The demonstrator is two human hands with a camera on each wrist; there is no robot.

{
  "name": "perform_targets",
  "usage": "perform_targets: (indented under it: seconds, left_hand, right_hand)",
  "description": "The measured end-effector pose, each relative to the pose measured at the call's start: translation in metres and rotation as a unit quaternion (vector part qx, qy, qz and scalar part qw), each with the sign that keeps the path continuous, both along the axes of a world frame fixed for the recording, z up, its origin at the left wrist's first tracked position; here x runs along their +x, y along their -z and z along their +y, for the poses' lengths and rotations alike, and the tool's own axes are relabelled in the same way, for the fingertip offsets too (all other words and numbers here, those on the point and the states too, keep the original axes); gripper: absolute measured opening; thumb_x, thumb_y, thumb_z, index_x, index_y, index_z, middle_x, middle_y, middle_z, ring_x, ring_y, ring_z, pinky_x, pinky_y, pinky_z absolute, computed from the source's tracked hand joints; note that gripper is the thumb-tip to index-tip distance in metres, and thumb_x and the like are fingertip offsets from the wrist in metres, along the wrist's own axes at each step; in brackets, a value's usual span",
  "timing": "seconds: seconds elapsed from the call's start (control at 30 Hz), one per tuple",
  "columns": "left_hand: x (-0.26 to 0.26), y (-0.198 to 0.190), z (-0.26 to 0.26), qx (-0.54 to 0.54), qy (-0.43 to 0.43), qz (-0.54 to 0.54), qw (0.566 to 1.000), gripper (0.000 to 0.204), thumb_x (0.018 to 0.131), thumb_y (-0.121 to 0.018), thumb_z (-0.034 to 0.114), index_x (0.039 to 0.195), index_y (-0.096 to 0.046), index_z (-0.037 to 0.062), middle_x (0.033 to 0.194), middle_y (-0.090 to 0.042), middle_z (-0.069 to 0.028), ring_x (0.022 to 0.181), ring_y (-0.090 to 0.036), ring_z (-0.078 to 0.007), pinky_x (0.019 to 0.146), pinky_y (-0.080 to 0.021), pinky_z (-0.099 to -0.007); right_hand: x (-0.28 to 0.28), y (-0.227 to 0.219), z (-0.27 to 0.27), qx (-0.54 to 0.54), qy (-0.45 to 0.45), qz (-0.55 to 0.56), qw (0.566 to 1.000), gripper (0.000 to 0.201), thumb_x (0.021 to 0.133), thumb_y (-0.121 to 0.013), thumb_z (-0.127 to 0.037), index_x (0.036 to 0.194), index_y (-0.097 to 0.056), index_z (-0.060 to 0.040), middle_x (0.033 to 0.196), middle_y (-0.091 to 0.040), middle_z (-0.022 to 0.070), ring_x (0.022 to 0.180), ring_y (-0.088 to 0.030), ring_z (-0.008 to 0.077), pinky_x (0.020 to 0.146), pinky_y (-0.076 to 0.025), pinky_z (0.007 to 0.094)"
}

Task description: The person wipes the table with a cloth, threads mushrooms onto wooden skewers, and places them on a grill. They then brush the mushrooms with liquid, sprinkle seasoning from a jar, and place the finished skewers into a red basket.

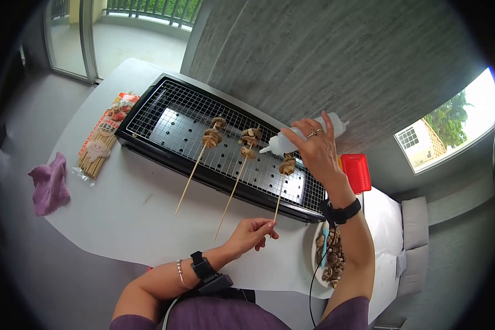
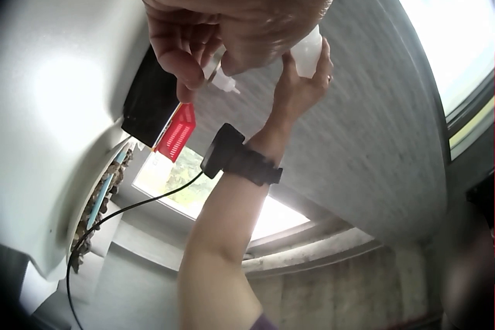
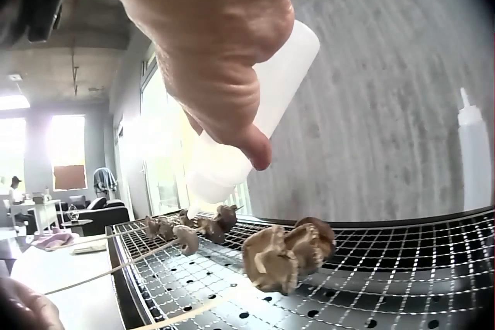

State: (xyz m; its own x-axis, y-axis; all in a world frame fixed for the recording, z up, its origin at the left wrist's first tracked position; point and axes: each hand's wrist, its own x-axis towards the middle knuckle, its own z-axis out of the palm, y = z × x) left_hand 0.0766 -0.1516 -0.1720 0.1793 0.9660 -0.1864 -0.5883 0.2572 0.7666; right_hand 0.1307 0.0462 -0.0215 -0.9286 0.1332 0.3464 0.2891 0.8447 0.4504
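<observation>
- A long black rectangular grill with a silvery wire mesh (image 1: 158,158) stands on a white table (image 1: 148,220), its near long edge facing the person.
- A thin, pale wooden skewer threaded with wrinkled brown mushrooms (image 1: 286,165) crosses that edge. Its mushrooms are over the mesh toward the grill's right end; its bare stick reaches out above the table.
- The left hand (image 1: 252,235) pinches the stick's lower end between thumb and fingers.
- The stick looks light and stiff. That bare end seems the best hold; the mushrooms look soft and may tear or spin if gripped.
- The right hand (image 1: 316,151) has its fingers curled round a translucent white plastic squeeze bottle (image 1: 282,144), tilted above the mesh, nozzle downward and toward the grill's left end.
- The bottle is probably light and springy, best held round mid-body, and slippery if wet. How full it is cannot be told.
- Two similar mushroom skewers (image 1: 212,138) lie across the near edge farther left, touched by neither hand.
</observation>
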Motion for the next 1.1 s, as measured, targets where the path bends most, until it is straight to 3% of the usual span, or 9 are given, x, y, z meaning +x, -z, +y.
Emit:
perform_targets:
  seconds: [0.17,0.27,0.47,0.67,0.87,0.93,0.97,1.03,1.1]
  left_hand:
    - [0.000,0.003,0.000,-0.016,0.010,-0.001,1.000,0.037,0.095,-0.048,0.033,0.110,-0.058,0.0005,0.086,-0.065,-0.0086,0.052,-0.051,-0.0064,0.045,-0.042,-0.0202]
    - [0.003,0.006,-0.001,-0.020,0.020,0.003,1.000,0.039,0.095,-0.048,0.034,0.109,-0.058,-0.0004,0.085,-0.065,-0.0093,0.051,-0.051,-0.0067,0.043,-0.041,-0.0201]
    - [0.004,0.009,-0.001,-0.018,0.013,0.058,0.998,0.044,0.095,-0.046,0.038,0.096,-0.062,-0.0041,0.084,-0.065,-0.0107,0.048,-0.053,-0.0079,0.036,-0.037,-0.0186]
    - [0.001,0.002,-0.004,0.008,-0.009,0.063,0.998,0.048,0.094,-0.047,0.039,0.094,-0.062,-0.0065,0.084,-0.065,-0.0118,0.049,-0.056,-0.0097,0.036,-0.041,-0.0202]
    - [-0.025,-0.035,-0.020,0.034,0.014,0.238,0.970,0.040,0.091,-0.054,0.031,0.101,-0.062,-0.0064,0.080,-0.067,-0.0130,0.048,-0.059,-0.0130,0.041,-0.045,-0.0224]
    - [-0.035,-0.034,-0.026,0.218,-0.103,0.486,0.840,0.024,0.086,-0.060,0.019,0.097,-0.065,-0.0026,0.079,-0.067,-0.0143,0.051,-0.061,-0.0158,0.046,-0.047,-0.0240]
    - [-0.046,-0.042,-0.032,0.217,-0.106,0.486,0.840,0.024,0.086,-0.060,0.019,0.097,-0.065,-0.0026,0.079,-0.067,-0.0143,0.051,-0.061,-0.0158,0.046,-0.047,-0.0240]
    - [-0.074,-0.059,-0.045,0.274,-0.247,0.399,0.839,0.012,0.081,-0.064,0.008,0.089,-0.067,0.0005,0.081,-0.067,-0.0148,0.054,-0.061,-0.0182,0.050,-0.047,-0.0249]
    - [-0.104,-0.059,-0.052,0.239,-0.383,0.436,0.779,0.005,0.077,-0.064,0.001,0.080,-0.066,0.0016,0.080,-0.066,-0.0105,0.058,-0.059,-0.0195,0.051,-0.047,-0.0253]
  right_hand:
    - [-0.021,-0.001,0.009,0.009,-0.037,0.020,0.999,0.047,0.067,-0.063,0.003,0.108,-0.063,-0.0202,0.103,-0.061,0.0026,0.104,-0.054,0.0198,0.107,-0.023,0.0478]
    - [-0.025,-0.007,0.013,0.052,0.050,0.051,0.996,0.044,0.067,-0.063,0.003,0.105,-0.065,-0.0203,0.102,-0.061,0.0017,0.104,-0.054,0.0192,0.108,-0.022,0.0472]
    - [-0.023,0.001,-0.001,-0.014,-0.055,-0.003,0.998,0.041,0.070,-0.062,0.002,0.103,-0.066,-0.0213,0.102,-0.061,0.0017,0.104,-0.054,0.0184,0.108,-0.020,0.0470]
    - [-0.025,-0.003,0.010,0.062,0.040,0.044,0.996,0.041,0.069,-0.064,0.000,0.102,-0.066,-0.0231,0.101,-0.061,0.0012,0.104,-0.054,0.0177,0.109,-0.020,0.0468]
    - [-0.024,0.001,-0.002,-0.012,-0.058,0.006,0.998,0.041,0.069,-0.062,0.003,0.102,-0.066,-0.0207,0.101,-0.061,0.0025,0.102,-0.054,0.0186,0.107,-0.021,0.0488]
    - [-0.024,-0.001,0.010,0.027,0.014,0.026,0.999,0.042,0.069,-0.063,0.002,0.105,-0.065,-0.0205,0.102,-0.061,0.0025,0.103,-0.054,0.0186,0.107,-0.022,0.0487]
    - [-0.024,-0.003,0.011,0.027,0.011,0.026,0.999,0.042,0.069,-0.063,0.002,0.105,-0.065,-0.0205,0.102,-0.061,0.0025,0.103,-0.054,0.0186,0.107,-0.022,0.0487]
    - [-0.028,-0.009,0.010,0.037,0.035,0.042,0.998,0.044,0.071,-0.063,-0.001,0.111,-0.062,-0.0203,0.101,-0.061,0.0025,0.102,-0.054,0.0189,0.106,-0.022,0.0485]
    - [-0.037,-0.010,0.004,0.032,0.017,0.044,0.998,0.044,0.071,-0.063,-0.002,0.111,-0.061,-0.0195,0.101,-0.061,0.0026,0.102,-0.055,0.0189,0.106,-0.022,0.0483]
